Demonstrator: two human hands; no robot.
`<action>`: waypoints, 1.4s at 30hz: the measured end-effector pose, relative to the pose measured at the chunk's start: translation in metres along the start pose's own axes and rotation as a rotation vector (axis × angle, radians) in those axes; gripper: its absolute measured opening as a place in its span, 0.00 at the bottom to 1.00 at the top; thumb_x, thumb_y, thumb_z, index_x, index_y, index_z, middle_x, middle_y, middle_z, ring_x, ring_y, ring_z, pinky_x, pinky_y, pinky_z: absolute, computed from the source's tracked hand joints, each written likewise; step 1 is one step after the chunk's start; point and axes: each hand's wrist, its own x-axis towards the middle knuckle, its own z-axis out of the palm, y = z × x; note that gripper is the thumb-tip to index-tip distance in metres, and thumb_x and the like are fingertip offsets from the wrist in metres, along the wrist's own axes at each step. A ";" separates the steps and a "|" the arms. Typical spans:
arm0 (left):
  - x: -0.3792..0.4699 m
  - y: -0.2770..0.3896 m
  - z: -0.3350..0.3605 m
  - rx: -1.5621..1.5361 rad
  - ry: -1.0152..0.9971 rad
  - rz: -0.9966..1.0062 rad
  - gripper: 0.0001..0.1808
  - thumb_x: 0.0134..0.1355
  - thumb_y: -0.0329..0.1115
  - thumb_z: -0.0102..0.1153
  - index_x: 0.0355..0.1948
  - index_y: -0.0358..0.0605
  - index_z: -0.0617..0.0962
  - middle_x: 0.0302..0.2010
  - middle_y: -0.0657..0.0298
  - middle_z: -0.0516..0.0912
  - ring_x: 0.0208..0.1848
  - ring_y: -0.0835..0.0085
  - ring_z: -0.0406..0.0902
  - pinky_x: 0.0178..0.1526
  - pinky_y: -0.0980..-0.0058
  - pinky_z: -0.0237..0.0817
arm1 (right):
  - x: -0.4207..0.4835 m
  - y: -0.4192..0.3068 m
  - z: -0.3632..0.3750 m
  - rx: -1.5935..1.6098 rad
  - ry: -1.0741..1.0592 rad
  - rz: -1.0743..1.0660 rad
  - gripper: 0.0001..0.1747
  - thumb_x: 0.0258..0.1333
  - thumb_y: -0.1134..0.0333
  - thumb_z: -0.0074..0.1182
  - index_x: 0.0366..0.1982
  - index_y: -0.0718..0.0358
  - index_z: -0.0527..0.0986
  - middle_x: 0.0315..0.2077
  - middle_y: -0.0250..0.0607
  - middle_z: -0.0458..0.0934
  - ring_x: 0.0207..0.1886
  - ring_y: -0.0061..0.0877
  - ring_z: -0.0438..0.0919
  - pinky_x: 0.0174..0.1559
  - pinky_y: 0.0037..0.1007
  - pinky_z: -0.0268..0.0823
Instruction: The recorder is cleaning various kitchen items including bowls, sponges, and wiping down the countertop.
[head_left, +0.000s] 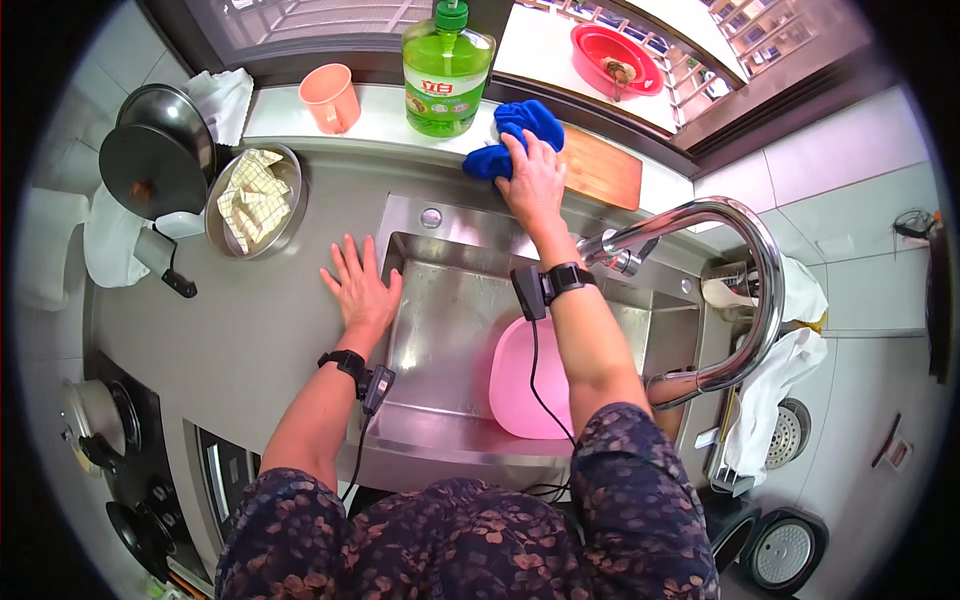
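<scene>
My left hand (362, 289) lies palm down with spread fingers on the grey countertop (277, 315), at the left rim of the steel sink (442, 330). Beyond the sink, my right hand (534, 180) reaches to the window ledge, its fingers on a crumpled blue cloth (536, 120); whether they grip it is hard to tell. A wooden cutting board (604, 169) lies just right of the cloth. To the cloth's left stands a green bottle of dish soap (444, 82). In the sink sits a pink plastic basin (525, 382), partly hidden by my right forearm.
The chrome faucet (769, 300) arches over the sink's right side. An orange mug (330, 101) stands on the ledge. At the left are a metal bowl (300, 184) holding a checked cloth (255, 199), dark pan lids (142, 176) and a cleaver (161, 259). A dish rack (731, 480) stands right.
</scene>
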 end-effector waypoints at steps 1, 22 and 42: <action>0.000 0.002 0.001 0.004 -0.005 0.000 0.39 0.60 0.51 0.52 0.69 0.49 0.59 0.73 0.51 0.50 0.75 0.49 0.41 0.69 0.38 0.35 | -0.001 0.005 0.002 0.022 0.000 0.017 0.36 0.35 0.62 0.70 0.53 0.44 0.72 0.57 0.34 0.70 0.60 0.34 0.67 0.55 0.45 0.61; -0.001 0.003 0.000 -0.016 -0.008 -0.002 0.39 0.59 0.51 0.53 0.69 0.48 0.59 0.72 0.50 0.50 0.75 0.49 0.41 0.69 0.37 0.34 | 0.056 -0.006 0.024 0.055 -0.270 0.105 0.40 0.44 0.41 0.55 0.61 0.46 0.69 0.66 0.41 0.61 0.70 0.42 0.56 0.64 0.65 0.40; 0.002 0.003 -0.001 -0.037 -0.028 -0.009 0.39 0.60 0.51 0.52 0.70 0.50 0.58 0.73 0.52 0.49 0.75 0.50 0.39 0.69 0.38 0.32 | -0.069 -0.002 0.014 0.008 -0.192 0.299 0.20 0.42 0.62 0.61 0.40 0.57 0.75 0.41 0.44 0.76 0.47 0.42 0.75 0.46 0.43 0.67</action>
